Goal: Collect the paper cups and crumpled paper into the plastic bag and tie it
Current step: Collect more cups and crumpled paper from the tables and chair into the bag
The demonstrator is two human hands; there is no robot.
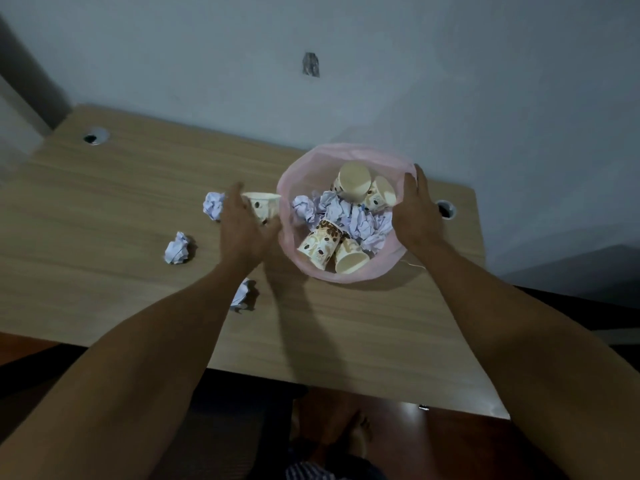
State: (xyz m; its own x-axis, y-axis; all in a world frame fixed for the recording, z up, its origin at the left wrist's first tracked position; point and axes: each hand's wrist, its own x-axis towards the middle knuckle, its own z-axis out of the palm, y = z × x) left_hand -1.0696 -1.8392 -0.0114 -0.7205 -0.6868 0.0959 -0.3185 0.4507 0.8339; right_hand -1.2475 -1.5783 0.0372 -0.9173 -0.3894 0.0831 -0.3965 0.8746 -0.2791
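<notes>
A pink plastic bag (294, 174) stands open on the wooden table (104, 209), holding several paper cups (353, 180) and crumpled paper (363, 223). My right hand (417, 213) rests against the bag's right rim with straight fingers. My left hand (240, 230) is blurred, just left of the bag, with its fingers around a paper cup (265, 204) that sits on the table. Three crumpled paper balls lie loose: one (214, 205) behind my left hand, one (177, 249) further left, one (242, 294) partly under my left forearm.
Two round cable holes are set in the table, one at the far left (96, 136), one right of the bag (446, 208). A grey wall rises behind the table. A thin white cord (414, 265) lies by the bag's near right side.
</notes>
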